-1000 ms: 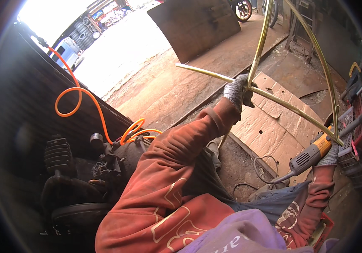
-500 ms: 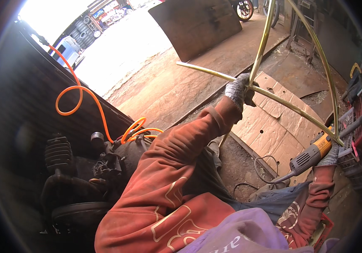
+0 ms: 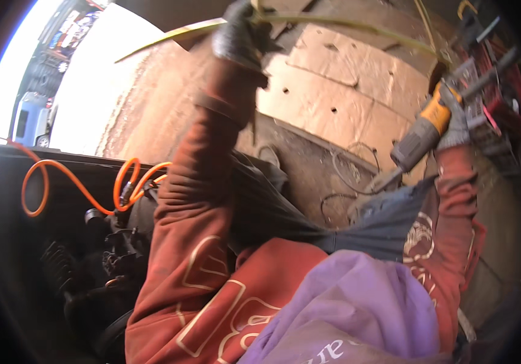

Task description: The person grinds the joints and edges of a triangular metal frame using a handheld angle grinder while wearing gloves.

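Observation:
My left hand (image 3: 233, 37), in a grey knit glove, is closed around a joint of a gold-coloured metal tube frame (image 3: 357, 25) at the top of the view. One tube end sticks out to the left, and the upper part of the frame runs out of the picture. My right hand (image 3: 456, 124), also gloved, wraps round a yellow and grey angle grinder (image 3: 417, 134). The grinder's head lies close to the frame's right corner; whether they touch I cannot make out. Its grey cord trails down toward my legs.
Flattened cardboard (image 3: 339, 91) lies on the dirty floor ahead. A crate of tools (image 3: 485, 121) stands at the right, beside the grinder. To the left are a dark compressor-like machine (image 3: 121, 255) and a coiled orange hose (image 3: 45, 188). A blue vehicle (image 3: 30, 118) stands outside.
The view has turned, so the surroundings sit differently. My left hand and the frame now appear higher and further left, with the frame partly out of view. The grinder stays in my right hand.

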`<state>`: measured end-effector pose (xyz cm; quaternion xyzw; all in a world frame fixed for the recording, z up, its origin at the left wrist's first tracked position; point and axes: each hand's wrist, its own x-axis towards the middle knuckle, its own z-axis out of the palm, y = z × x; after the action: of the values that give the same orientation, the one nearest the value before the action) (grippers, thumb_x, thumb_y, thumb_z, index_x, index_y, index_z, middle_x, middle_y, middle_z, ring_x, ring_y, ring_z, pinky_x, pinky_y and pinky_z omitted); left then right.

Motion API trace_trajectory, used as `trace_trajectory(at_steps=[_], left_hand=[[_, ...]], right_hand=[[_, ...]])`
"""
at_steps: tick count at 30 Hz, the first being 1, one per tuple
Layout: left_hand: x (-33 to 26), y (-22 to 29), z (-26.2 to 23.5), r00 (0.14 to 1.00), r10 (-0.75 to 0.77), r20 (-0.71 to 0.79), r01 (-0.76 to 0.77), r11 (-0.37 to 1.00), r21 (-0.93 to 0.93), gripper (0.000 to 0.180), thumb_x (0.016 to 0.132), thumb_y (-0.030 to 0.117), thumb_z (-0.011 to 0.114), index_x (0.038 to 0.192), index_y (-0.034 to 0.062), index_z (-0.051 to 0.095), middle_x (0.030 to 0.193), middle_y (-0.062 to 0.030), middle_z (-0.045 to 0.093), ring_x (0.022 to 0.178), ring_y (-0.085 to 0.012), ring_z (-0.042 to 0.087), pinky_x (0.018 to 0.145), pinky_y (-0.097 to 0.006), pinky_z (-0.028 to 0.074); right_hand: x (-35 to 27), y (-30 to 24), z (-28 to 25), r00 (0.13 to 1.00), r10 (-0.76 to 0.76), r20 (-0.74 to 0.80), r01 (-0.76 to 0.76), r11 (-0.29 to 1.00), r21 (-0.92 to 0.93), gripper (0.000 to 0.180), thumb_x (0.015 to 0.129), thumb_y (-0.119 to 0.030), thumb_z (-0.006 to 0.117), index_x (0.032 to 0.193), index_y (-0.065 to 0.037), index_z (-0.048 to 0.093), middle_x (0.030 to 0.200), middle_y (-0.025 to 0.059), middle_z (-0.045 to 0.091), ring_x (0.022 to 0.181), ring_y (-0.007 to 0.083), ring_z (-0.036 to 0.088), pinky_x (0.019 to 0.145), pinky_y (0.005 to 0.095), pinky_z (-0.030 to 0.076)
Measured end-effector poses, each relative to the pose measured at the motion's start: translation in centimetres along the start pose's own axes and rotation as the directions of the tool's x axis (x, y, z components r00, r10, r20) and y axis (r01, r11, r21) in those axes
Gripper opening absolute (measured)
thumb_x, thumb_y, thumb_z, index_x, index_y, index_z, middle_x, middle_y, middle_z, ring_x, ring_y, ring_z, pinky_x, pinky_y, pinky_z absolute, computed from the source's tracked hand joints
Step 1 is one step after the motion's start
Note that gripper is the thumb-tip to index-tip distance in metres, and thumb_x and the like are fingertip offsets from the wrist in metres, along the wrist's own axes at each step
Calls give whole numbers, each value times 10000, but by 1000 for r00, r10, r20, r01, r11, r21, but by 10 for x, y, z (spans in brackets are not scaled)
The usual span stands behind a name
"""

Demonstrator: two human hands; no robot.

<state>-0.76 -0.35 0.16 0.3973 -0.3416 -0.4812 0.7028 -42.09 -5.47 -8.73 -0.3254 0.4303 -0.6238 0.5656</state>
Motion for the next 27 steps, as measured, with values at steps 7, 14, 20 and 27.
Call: trace_trajectory(at_steps=[7, 14, 20, 27], left_hand=[[2, 33, -7, 999, 45, -4, -43, 964, 263, 374, 845, 420, 541, 972, 81, 633, 554, 23, 428, 479, -133, 411, 494, -385, 448], [1, 37, -8, 999, 8, -34, 0, 973, 230, 365, 853, 418, 532, 975, 86, 626, 546, 27, 419, 466, -129, 398, 485, -381, 441], [2, 40, -5, 998, -32, -56, 42, 982, 183, 356, 861, 412, 520, 967, 86, 616, 539, 32, 408, 452, -126, 385, 477, -376, 436], [6, 36, 4, 995, -69, -76, 78, 989, 124, 345, 870, 405, 507, 957, 86, 605, 531, 36, 395, 436, -123, 370, 468, -370, 430]], right_hand=[[-45, 29, 43, 994, 47, -101, -88, 885, -458, 412, 790, -298, 722, 1112, -100, 558, 895, 121, 621, 698, 237, 627, 638, 343, 538], [17, 157, 16, 973, 226, 51, -4, 237, -972, 421, 803, -309, 709, 1130, -89, 559, 907, 120, 630, 716, 232, 633, 651, 344, 540], [18, 265, -25, 904, 427, -7, 69, -163, -984, 430, 814, -317, 697, 1146, -80, 560, 916, 119, 637, 731, 228, 638, 661, 345, 541], [34, 274, -60, 853, 502, -144, 10, -290, -957, 442, 826, -328, 684, 1164, -69, 561, 927, 118, 646, 749, 222, 644, 673, 345, 543]])
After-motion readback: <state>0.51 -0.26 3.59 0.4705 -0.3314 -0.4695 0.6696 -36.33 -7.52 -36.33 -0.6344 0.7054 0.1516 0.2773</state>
